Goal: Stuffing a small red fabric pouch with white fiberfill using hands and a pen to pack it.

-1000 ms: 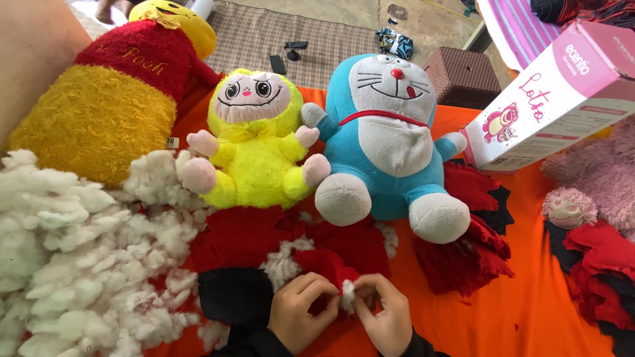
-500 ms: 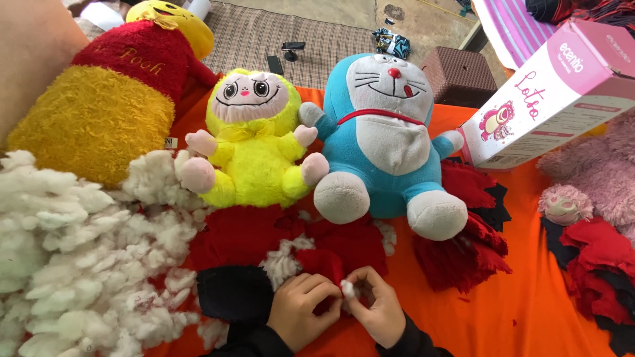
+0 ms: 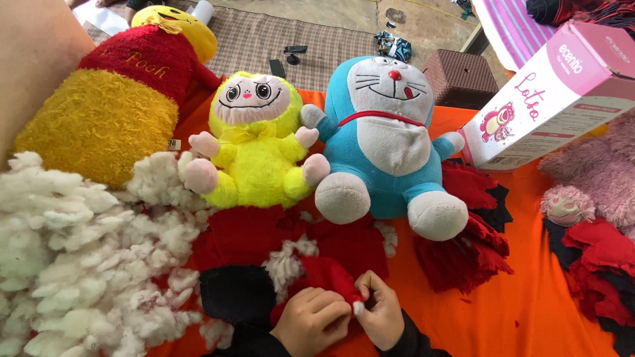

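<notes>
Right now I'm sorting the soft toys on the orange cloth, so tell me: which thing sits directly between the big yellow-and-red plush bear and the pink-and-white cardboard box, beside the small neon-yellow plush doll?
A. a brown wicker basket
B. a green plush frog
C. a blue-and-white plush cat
C: the blue-and-white plush cat sits upright right of the neon-yellow plush doll, with the pink-and-white cardboard box further right.

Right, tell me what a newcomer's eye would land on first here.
Three plush toys in a row at the back: a yellow-and-red bear, a neon-yellow doll, a blue-and-white cat. A heap of white stuffing fills the left. Bottom centre, left hand and right hand pinch a red fabric piece.
</notes>
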